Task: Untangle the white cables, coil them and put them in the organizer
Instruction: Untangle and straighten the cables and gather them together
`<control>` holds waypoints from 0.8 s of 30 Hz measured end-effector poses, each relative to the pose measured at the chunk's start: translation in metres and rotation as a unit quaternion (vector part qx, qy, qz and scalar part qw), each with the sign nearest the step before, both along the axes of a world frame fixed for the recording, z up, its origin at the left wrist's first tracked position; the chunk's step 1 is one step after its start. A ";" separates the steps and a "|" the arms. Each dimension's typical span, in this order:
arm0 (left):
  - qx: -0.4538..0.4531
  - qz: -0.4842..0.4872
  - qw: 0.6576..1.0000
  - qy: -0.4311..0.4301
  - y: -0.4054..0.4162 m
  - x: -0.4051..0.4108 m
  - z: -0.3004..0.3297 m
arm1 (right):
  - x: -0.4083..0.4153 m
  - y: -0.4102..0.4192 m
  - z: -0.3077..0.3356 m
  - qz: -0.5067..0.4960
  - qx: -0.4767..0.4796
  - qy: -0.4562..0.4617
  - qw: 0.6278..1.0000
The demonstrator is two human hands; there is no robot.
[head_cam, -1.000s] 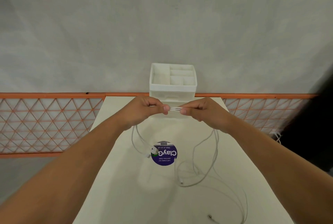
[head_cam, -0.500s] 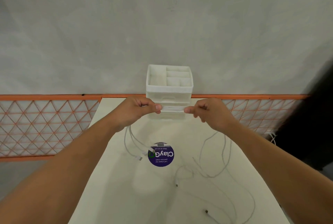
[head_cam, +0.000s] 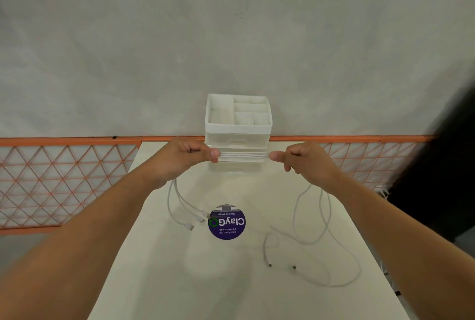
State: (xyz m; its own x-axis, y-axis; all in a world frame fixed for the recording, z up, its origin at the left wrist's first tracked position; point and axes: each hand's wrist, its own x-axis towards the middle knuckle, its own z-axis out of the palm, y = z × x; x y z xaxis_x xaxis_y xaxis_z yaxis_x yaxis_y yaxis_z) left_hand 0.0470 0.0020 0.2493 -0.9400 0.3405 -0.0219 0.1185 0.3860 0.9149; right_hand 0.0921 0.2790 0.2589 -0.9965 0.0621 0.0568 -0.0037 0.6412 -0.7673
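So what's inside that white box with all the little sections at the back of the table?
The white organizer has open top compartments that look empty, with no cable in them. Their floors are partly hidden by the walls, and the drawers below are shut, so those contents cannot be seen.

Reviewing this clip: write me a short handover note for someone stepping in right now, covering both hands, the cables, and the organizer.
Left hand: grip pinched shut on the white cables.
Right hand: grip pinched shut on the same bundle, which is stretched taut and level between the hands, in front of the organizer.
Plug ends hang below the left hand, near the purple sticker; long loose loops trail from the right hand across the table.
Done: strands gathered side by side.
Left: finish untangling the loose loops, coil, and stow. The organizer's top compartments look empty.
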 end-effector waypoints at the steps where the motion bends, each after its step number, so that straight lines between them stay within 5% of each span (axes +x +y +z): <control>1: 0.002 0.004 1.000 -0.002 -0.001 0.001 0.000 | 0.001 0.001 -0.001 0.018 -0.012 0.002 1.000; 6: 0.022 0.029 0.999 0.010 -0.005 0.001 0.001 | 0.002 0.010 0.002 0.109 -0.094 -0.034 0.989; 11: 0.042 0.037 0.998 0.004 -0.001 0.000 -0.005 | -0.005 0.007 -0.001 0.033 -0.083 0.019 0.996; 19: 0.258 -0.002 0.961 -0.100 0.056 0.013 -0.028 | -0.006 0.027 0.013 -0.060 -0.122 0.136 0.981; 24: 0.309 0.008 0.931 -0.194 0.081 0.024 -0.092 | 0.000 0.037 -0.001 -0.063 -0.005 0.073 0.995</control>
State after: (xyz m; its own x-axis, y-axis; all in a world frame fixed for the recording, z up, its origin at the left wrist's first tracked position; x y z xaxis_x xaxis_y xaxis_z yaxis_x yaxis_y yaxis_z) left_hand 0.0709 0.0826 0.1576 -0.9076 0.3858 -0.1656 -0.2679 -0.2286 0.9359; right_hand 0.0926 0.3161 0.2583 -0.9619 0.1878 0.1989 -0.0355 0.6355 -0.7713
